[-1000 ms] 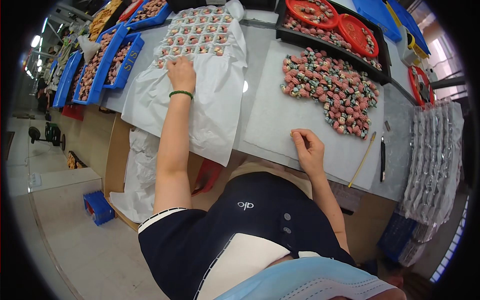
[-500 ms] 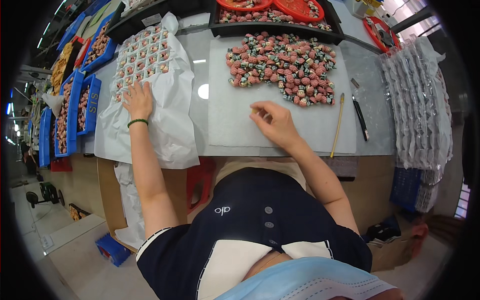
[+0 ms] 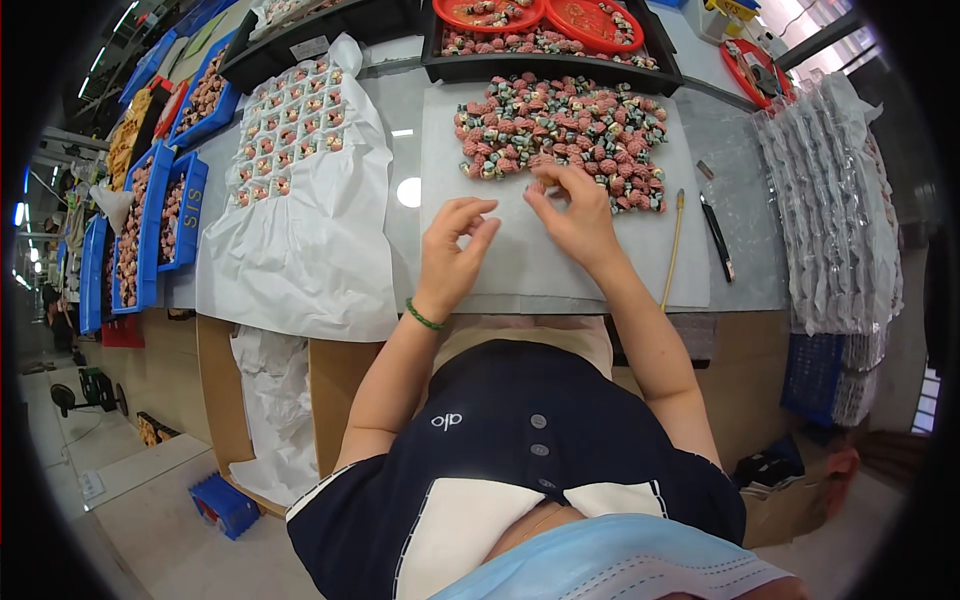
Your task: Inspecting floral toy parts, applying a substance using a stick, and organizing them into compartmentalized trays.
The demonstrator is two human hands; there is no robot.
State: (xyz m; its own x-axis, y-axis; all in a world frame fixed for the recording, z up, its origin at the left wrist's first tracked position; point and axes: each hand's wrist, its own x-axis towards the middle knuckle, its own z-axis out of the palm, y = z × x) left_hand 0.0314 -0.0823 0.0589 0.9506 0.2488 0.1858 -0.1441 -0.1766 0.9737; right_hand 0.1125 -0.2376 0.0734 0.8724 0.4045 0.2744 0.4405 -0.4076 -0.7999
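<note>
Small pink-and-grey figurines [image 3: 565,125] lie heaped on a white sheet [image 3: 480,270] in front of me. At the near edge of that heap my right hand [image 3: 580,218] has its thumb and fingertips closed round a small figurine [image 3: 540,186], mostly covered by the fingers. To its left, my left hand [image 3: 452,255] hovers over the sheet, thumb and curled fingers apart, nothing visible between them. Further left lies a white compartment tray [image 3: 290,125] with a figurine in many of its cells. White tissue paper [image 3: 300,250] covers the tray's near part.
Behind the heap stands a black tray [image 3: 655,75] holding more figurines and red round plates [image 3: 595,25]. A thin brush-like stick [image 3: 673,250] and a black pen-like tool [image 3: 717,235] lie at right, beside stacked clear trays [image 3: 830,200]. Blue bins [image 3: 180,210] of figurines stand at left.
My left hand has left the tray and tissue paper and come right, over the white sheet. My right hand has moved up and forward to the heap's near edge.
</note>
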